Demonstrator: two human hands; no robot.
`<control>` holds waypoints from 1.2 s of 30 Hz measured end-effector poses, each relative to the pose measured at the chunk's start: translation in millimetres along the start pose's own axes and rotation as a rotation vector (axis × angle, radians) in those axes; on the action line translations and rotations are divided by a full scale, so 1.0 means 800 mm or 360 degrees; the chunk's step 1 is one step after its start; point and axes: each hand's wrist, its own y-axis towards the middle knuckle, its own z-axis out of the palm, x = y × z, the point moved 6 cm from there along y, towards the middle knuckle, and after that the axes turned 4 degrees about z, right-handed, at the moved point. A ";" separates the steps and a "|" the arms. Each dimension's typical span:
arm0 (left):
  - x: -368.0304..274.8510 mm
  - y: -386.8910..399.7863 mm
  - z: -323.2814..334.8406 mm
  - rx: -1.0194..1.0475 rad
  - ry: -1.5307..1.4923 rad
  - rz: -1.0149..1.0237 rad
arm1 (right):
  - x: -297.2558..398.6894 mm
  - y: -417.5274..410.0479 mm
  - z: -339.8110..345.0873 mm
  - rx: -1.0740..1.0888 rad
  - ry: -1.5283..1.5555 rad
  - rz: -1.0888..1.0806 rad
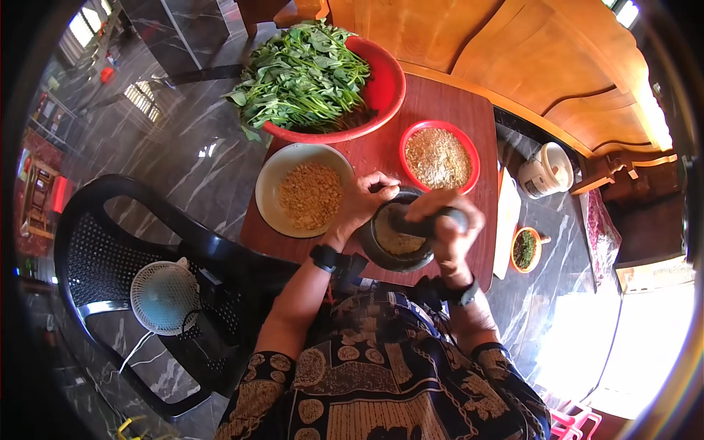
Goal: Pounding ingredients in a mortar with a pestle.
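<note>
My right hand (450, 225) is wrapped around a dark pestle (415, 224), slightly blurred. The pestle's lower end reaches into a dark stone-like mortar (399, 265), where a tan ground mass (397, 236) covers the bottom. With thumb and fingers curled, my left hand (366, 201) grips the mortar's far-left rim. Just left of that hand is a pale round bowl (268, 201) with chopped, golden-brown pieces (311, 195), probably nuts. Beyond the mortar sits a red bowl (403, 159) filled with flaky tan bits (439, 157).
A large red basin (388, 82) heaped with leafy green stems (313, 77) stands at the table's (440, 99) far side. A black chair (132, 192) holding a small fan (165, 298) is at left. Right, on the floor, are a white bucket (542, 173) and a small orange-rimmed bowl of chopped greens (525, 250).
</note>
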 end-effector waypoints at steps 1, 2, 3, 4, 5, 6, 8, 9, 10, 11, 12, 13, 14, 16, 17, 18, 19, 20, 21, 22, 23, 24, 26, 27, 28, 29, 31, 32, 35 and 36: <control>0.001 -0.001 0.000 -0.0002 0.0006 -0.0001 | -0.017 -0.002 0.003 0.0069 -0.0185 0.0146; 0.002 -0.001 -0.001 -0.0012 0.0057 -0.0001 | -0.023 -0.006 0.000 0.0068 -0.0180 0.0145; 0.001 -0.002 -0.002 -0.0025 0.0108 -0.0004 | -0.021 -0.007 0.004 0.0099 -0.0193 0.0101; -0.001 -0.001 -0.002 -0.0031 0.0101 0.0008 | -0.020 -0.007 0.007 0.0129 -0.0208 0.0056; -0.001 -0.003 -0.004 -0.0032 0.0105 0.0006 | -0.021 -0.007 0.009 0.0128 -0.0204 0.0056; -0.001 -0.002 -0.006 -0.0030 0.0138 0.0002 | -0.024 -0.005 0.006 0.0099 -0.0141 0.0120; 0.000 -0.002 -0.006 -0.0032 0.0171 0.0003 | -0.025 -0.002 0.000 0.0027 -0.0155 0.0193; 0.001 -0.002 -0.004 -0.0028 0.0097 0.0021 | -0.024 -0.003 0.000 0.0028 -0.0157 0.0189; 0.001 -0.002 -0.003 -0.0023 0.0022 0.0038 | -0.023 -0.005 -0.005 -0.0087 -0.0139 0.0207; 0.001 -0.002 -0.003 -0.0022 0.0020 0.0043 | -0.023 -0.008 -0.010 -0.0202 -0.0121 0.0225; 0.002 -0.001 -0.003 -0.0013 0.0016 0.0021 | -0.020 -0.011 -0.012 -0.0278 -0.0107 0.0213; 0.002 -0.001 -0.003 -0.0003 0.0011 -0.0002 | -0.020 -0.009 -0.014 -0.0278 -0.0109 0.0209; 0.004 0.000 -0.003 0.0000 0.0010 0.0002 | -0.020 -0.006 -0.019 -0.0272 0.0002 0.0221; 0.008 0.001 -0.003 -0.0008 -0.0012 0.0052 | -0.016 0.000 -0.020 -0.0332 0.0144 0.0280; 0.011 0.001 -0.002 -0.0005 -0.0014 0.0052 | -0.008 0.003 -0.021 -0.0335 0.0141 0.0280; 0.009 0.002 -0.002 -0.0015 -0.0018 0.0074 | 0.005 0.007 -0.020 -0.0273 0.0190 0.0167; 0.009 0.000 -0.003 -0.0037 -0.0018 0.0092 | 0.020 0.010 -0.014 -0.0204 0.0247 0.0061; 0.011 -0.002 -0.005 -0.0042 -0.0018 0.0083 | 0.036 0.012 -0.009 -0.0180 0.0256 0.0042; 0.010 -0.002 -0.005 -0.0035 0.0000 0.0092 | 0.046 0.015 -0.007 -0.0183 0.0253 0.0043; 0.010 -0.001 -0.005 -0.0030 0.0018 0.0099 | 0.059 0.017 -0.001 -0.0077 0.0254 -0.0076; 0.010 -0.001 -0.006 -0.0031 0.0016 0.0094 | 0.069 0.017 0.005 0.0031 0.0255 -0.0194; 0.009 -0.001 -0.006 -0.0019 0.0046 0.0092 | 0.071 0.015 0.009 0.0020 0.0190 -0.0171; 0.007 0.000 -0.005 -0.0011 0.0074 0.0083 | 0.042 0.009 0.003 0.0068 0.0050 -0.0069; 0.004 0.001 -0.003 -0.0015 0.0081 0.0064 | 0.021 0.005 0.001 0.0119 -0.0087 0.0026; 0.002 0.000 -0.001 -0.0015 0.0087 0.0042 | -0.005 0.001 0.001 0.0155 -0.0192 0.0269; -0.001 0.000 0.000 -0.0013 0.0086 0.0037 | -0.026 -0.005 0.002 0.0190 -0.0043 0.0266; -0.004 -0.001 -0.002 -0.0029 0.0120 0.0055 | -0.015 -0.003 0.012 0.0234 -0.0142 0.0230; -0.001 -0.002 -0.004 -0.0031 0.0119 0.0050 | -0.019 -0.004 0.012 0.0235 -0.0140 0.0235; 0.001 -0.002 -0.005 -0.0055 0.0132 0.0071 | -0.026 -0.004 0.006 0.0177 -0.0162 0.0284; 0.002 -0.002 -0.005 -0.0044 0.0111 0.0079 | -0.025 -0.005 0.002 0.0071 -0.0170 0.0267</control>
